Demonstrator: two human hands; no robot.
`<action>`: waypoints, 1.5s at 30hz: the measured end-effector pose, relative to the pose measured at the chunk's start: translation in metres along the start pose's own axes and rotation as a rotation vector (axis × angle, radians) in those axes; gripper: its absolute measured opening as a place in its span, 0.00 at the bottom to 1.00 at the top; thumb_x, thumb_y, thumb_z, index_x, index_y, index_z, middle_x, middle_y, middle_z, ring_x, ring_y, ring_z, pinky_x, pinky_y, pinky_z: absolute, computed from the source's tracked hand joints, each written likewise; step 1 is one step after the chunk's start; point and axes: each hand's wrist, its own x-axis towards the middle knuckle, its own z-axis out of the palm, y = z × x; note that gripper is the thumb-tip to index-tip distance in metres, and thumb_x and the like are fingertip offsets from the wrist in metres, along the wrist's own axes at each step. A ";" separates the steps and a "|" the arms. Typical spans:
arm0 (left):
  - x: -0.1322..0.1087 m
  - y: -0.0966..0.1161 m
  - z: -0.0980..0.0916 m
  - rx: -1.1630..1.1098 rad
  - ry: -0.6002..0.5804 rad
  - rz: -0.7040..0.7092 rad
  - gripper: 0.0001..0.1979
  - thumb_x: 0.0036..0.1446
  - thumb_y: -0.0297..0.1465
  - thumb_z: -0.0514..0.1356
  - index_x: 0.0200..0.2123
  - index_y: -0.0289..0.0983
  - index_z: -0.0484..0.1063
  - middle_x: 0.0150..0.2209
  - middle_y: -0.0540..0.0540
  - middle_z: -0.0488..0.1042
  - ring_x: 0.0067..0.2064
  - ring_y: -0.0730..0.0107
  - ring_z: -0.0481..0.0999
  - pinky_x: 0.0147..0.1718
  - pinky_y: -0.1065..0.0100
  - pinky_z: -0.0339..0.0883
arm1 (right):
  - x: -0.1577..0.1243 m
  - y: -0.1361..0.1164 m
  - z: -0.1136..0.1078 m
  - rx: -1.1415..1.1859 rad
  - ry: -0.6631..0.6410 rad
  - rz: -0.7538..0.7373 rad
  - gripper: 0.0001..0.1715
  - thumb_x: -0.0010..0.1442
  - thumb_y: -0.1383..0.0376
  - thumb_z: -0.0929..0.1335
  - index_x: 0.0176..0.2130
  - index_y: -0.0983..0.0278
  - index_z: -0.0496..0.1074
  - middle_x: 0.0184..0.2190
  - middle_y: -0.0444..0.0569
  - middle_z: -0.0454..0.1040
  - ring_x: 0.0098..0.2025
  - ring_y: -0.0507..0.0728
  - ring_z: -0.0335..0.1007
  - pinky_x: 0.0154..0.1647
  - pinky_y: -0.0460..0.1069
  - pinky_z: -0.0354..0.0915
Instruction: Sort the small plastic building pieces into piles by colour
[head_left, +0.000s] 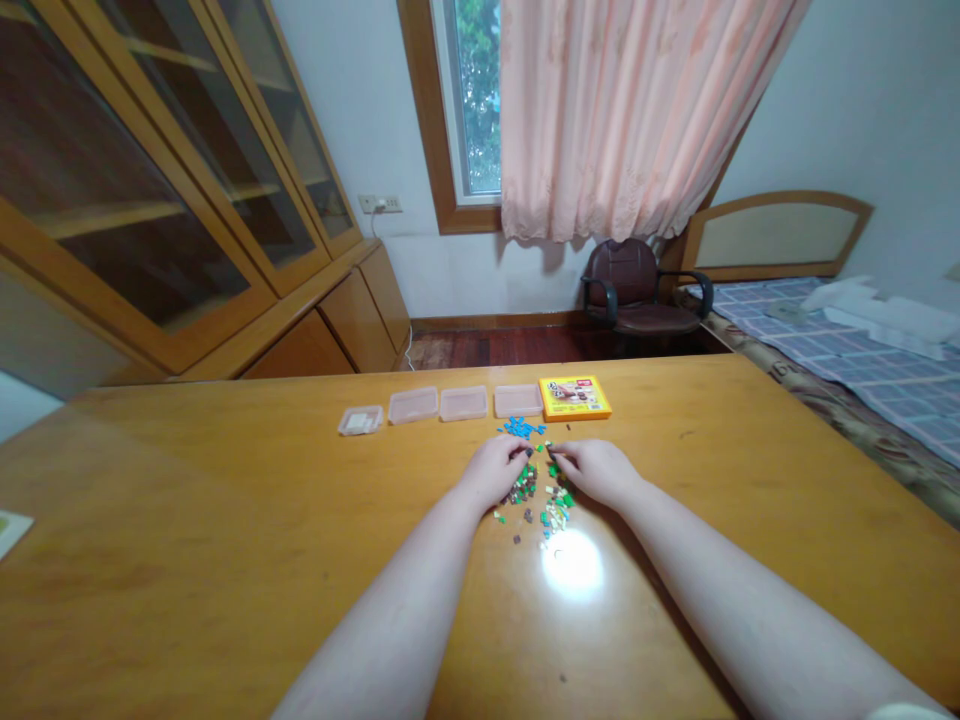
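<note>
- Small multicoloured plastic pieces [524, 488]: loose, in clusters on glossy yellow-brown wooden tabletop [225, 560].
- Bare left hand [495, 470]: at pieces, fingers bent; grasp indeterminable.
- Bare right hand [602, 471]: likewise.

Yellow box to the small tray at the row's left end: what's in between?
Three shallow translucent trays in a row between the yellow box and small tray, seen in the head view.

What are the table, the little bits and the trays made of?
Table: looks like varnished wood, brownish with glossy glare. Bits: probably plastic, given bright, even colours; too small to judge shine. Trays: likely see-through plastic, as brown shows through.
</note>
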 end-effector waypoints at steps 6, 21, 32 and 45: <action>0.000 0.001 0.000 -0.002 0.004 -0.001 0.13 0.56 0.31 0.52 0.40 0.38 0.74 0.41 0.46 0.75 0.44 0.66 0.72 0.46 0.65 0.65 | 0.006 0.009 0.004 0.139 0.084 0.168 0.21 0.61 0.59 0.59 0.49 0.59 0.71 0.41 0.50 0.77 0.42 0.58 0.72 0.40 0.49 0.63; 0.000 -0.003 0.002 0.002 0.020 -0.009 0.13 0.55 0.30 0.53 0.40 0.39 0.74 0.42 0.46 0.75 0.45 0.66 0.72 0.47 0.65 0.64 | -0.001 -0.002 0.000 0.118 -0.043 -0.196 0.20 0.61 0.59 0.60 0.49 0.57 0.72 0.39 0.48 0.78 0.38 0.57 0.74 0.39 0.48 0.63; 0.000 -0.005 0.003 0.005 0.016 -0.001 0.13 0.56 0.31 0.52 0.41 0.39 0.74 0.43 0.46 0.74 0.46 0.66 0.71 0.48 0.64 0.64 | 0.001 -0.001 0.001 0.050 0.010 -0.014 0.22 0.62 0.58 0.57 0.49 0.59 0.71 0.42 0.50 0.77 0.41 0.58 0.73 0.40 0.49 0.64; 0.001 -0.003 0.002 0.001 0.012 0.001 0.13 0.56 0.31 0.52 0.41 0.39 0.74 0.42 0.46 0.75 0.45 0.66 0.72 0.47 0.64 0.64 | -0.002 -0.002 0.003 0.064 -0.031 -0.125 0.23 0.62 0.59 0.57 0.53 0.57 0.68 0.44 0.49 0.76 0.43 0.58 0.73 0.42 0.49 0.64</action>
